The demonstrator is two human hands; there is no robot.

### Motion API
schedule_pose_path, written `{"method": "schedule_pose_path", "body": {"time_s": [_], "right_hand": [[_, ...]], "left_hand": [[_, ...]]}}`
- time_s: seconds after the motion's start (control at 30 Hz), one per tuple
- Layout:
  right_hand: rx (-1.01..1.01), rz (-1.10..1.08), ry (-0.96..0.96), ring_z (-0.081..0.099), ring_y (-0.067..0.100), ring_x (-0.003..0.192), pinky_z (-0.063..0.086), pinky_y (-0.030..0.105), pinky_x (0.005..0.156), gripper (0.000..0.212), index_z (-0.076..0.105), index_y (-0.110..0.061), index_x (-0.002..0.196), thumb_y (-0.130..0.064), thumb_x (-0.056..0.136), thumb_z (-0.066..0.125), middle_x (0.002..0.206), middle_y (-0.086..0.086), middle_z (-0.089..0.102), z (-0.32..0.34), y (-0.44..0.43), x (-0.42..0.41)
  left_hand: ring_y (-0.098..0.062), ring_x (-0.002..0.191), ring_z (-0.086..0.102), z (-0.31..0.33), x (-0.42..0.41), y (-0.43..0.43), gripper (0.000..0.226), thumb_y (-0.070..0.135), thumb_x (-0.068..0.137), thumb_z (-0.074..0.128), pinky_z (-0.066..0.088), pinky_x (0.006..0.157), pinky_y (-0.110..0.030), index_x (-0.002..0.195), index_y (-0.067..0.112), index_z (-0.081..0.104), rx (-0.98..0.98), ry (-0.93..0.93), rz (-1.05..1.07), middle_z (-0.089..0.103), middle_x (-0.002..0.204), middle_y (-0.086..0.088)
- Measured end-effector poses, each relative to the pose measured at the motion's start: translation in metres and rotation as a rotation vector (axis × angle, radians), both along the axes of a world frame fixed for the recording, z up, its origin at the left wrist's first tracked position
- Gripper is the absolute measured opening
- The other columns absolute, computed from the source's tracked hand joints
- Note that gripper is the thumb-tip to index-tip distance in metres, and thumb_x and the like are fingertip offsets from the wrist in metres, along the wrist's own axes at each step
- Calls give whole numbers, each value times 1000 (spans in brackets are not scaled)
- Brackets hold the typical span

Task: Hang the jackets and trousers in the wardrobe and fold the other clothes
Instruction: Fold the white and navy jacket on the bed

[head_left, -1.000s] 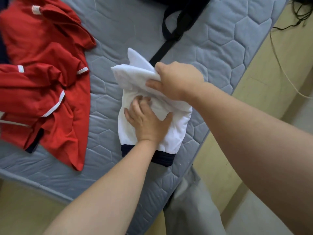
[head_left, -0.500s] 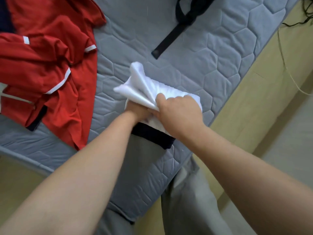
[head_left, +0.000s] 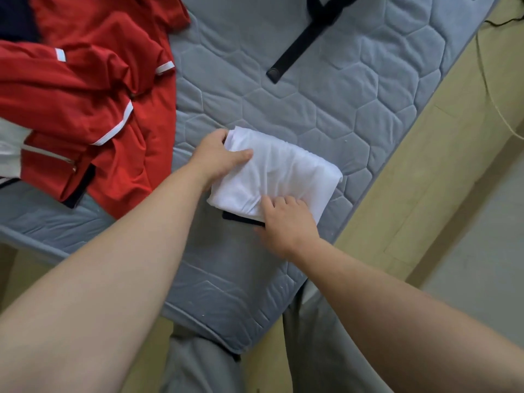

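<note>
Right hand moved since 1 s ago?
Yes: the right hand has pulled back from beside the black strap to the white garment's near edge, toward the person.

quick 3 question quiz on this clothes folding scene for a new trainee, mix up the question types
1. Multiple choice: which hand grips the end of the white garment nearer the red jacket? A left, B right, C neither.
2. True or false: the red jacket lies on top of the white garment.
3. Fill in: the black strap lies on the grey quilted ____.

Key
1. A. The left hand grips that end; the right hand holds the near edge.
2. False. They lie apart.
3. mattress
</note>
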State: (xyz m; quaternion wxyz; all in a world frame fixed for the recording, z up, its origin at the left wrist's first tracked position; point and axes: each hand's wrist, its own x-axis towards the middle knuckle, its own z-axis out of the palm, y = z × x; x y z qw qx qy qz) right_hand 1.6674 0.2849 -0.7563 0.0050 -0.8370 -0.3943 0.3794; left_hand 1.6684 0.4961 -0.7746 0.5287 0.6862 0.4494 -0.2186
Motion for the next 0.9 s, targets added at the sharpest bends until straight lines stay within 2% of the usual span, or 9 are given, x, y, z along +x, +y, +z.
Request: {"method": "schedule_pose_path", "body": {"time_s": [0.13,0.27,0.4,0.47,0.6,0.67,0.77,0.83,0.9], "right_hand": [[250,-483,77,53,20,88,40,36,74,29,54,-18,107,-46,99,52,105,1,56,10,-8,0],[390,-1118,-130,45,9,89,34,20,76,26,54,-12,113,-30,97,64,118,4,46,19,-13,21],[116,-1506,-238,54,26,111,39,32,82,57,48,-20,121,-55,84,72,130,5,45,15,-20,34],[-71,-1655,-77,49,28,122,43,41,100,80,47,-24,126,-75,70,71,134,4,46,12,-27,37],[-25,-1682,374,56,24,120,45,36,100,107,43,-14,144,-86,67,65,136,0,55,8,-34,29],[-2,-1609,429,52,21,114,41,33,95,115,29,-12,152,-86,70,62,141,0,48,6,-38,24],[-27,-1564,500,48,23,126,41,41,109,119,19,-19,155,-92,67,53,150,1,40,3,-39,22],[-50,-1548,596,48,25,133,41,46,112,131,22,-19,156,-98,56,49,152,1,40,4,-39,22],[38,-1570,753,59,21,125,49,43,106,119,37,-20,151,-92,59,59,145,-3,54,7,-45,23]], "left_hand": [[-23,106,65,-5,-18,-8,55,47,79,77,55,90,-40,121,16,60,45,89,4,63,123,-6],[-20,103,67,-1,-37,-29,83,70,67,78,56,89,-39,122,13,55,12,186,152,67,116,1],[-11,101,66,9,-51,-50,76,71,70,76,52,73,-22,120,18,56,-41,142,96,67,107,10],[-11,106,65,11,-53,-54,75,62,72,81,53,86,-25,128,18,58,-90,92,22,68,115,7],[-5,112,62,15,-64,-47,81,34,63,96,49,96,-23,132,22,54,-244,66,-24,66,122,11],[-10,109,65,15,-72,-45,81,29,60,98,51,89,-23,129,16,59,-228,121,26,69,119,5],[-19,101,71,10,-82,-48,66,22,66,95,56,90,-32,123,9,65,-269,166,241,74,113,-4],[-23,100,73,6,-82,-52,55,16,72,90,58,93,-38,121,6,68,-315,155,352,75,110,-6],[-25,99,74,2,-78,-52,49,15,77,87,60,86,-38,121,8,68,-349,162,397,76,108,-7]]}}
